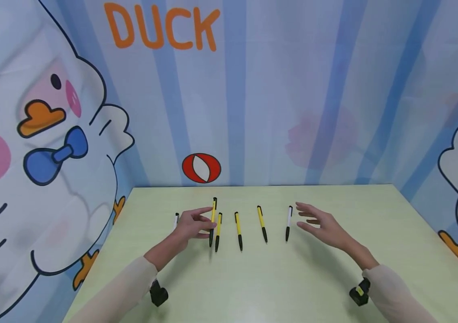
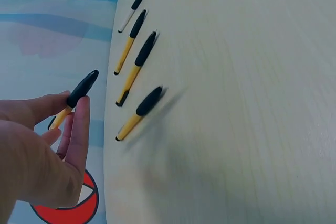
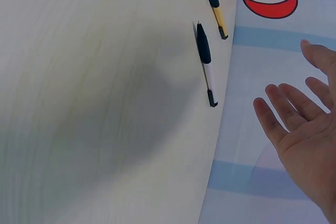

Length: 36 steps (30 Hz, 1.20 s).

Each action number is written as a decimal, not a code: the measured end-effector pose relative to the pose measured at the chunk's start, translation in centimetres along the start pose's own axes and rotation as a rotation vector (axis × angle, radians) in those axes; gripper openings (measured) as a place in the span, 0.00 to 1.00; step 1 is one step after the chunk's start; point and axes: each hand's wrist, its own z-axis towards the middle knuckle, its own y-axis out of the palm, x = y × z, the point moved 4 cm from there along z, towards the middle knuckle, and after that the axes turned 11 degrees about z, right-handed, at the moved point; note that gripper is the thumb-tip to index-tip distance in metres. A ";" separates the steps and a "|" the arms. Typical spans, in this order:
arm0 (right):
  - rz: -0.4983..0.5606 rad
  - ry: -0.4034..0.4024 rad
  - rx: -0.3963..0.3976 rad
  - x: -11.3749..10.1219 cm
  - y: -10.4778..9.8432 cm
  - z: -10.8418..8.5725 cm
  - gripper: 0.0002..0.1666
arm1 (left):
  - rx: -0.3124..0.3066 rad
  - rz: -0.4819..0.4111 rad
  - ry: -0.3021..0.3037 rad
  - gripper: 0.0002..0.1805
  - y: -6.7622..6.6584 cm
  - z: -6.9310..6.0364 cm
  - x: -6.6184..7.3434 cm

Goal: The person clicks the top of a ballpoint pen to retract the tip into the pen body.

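Observation:
My left hand (image 1: 191, 224) pinches a yellow pen (image 1: 214, 210) with a black grip between thumb and fingers, its tip pointing down, raised above the table. Just right of it lies another yellow pen (image 1: 218, 231). Two more yellow pens (image 1: 239, 228) (image 1: 262, 222) follow along the row. At the row's right end is a white pen (image 1: 288, 220) with a black grip. Beside that one hovers my right hand (image 1: 323, 226), fingers spread and holding nothing. Behind the left hand, a second white pen (image 1: 177, 217) is mostly hidden.
The pens lie on a pale wooden table (image 1: 261, 287), towards its far edge. A blue striped cloth (image 1: 265, 98) with duck pictures rises behind and at both sides. Each wrist carries a small black camera (image 1: 158, 294).

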 end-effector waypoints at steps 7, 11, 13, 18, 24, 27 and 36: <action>-0.005 -0.003 0.012 0.7 -0.7 -1.0 0.33 | 0.090 0.182 0.053 0.33 -1.2 0.8 -1.0; -0.005 0.001 0.022 1.1 -0.7 -1.5 0.33 | 0.130 0.257 0.049 0.33 -1.9 1.4 -1.9; 0.006 0.009 0.020 1.4 -0.5 -1.7 0.33 | 0.141 0.259 0.029 0.32 -2.2 1.8 -2.4; 0.010 0.013 0.012 1.8 -0.3 -2.1 0.33 | 0.158 0.276 -0.006 0.30 -2.4 2.3 -3.1; 0.007 -0.007 0.025 1.5 -0.3 -2.5 0.31 | 0.186 0.338 -0.030 0.26 -2.2 2.6 -3.9; 0.012 -0.014 0.013 1.5 -0.2 -2.5 0.31 | 0.203 0.355 -0.055 0.26 -2.1 2.7 -4.3; -0.006 -0.024 0.030 1.6 -0.6 -3.2 0.30 | 0.207 0.418 0.004 0.25 -2.0 2.8 -4.2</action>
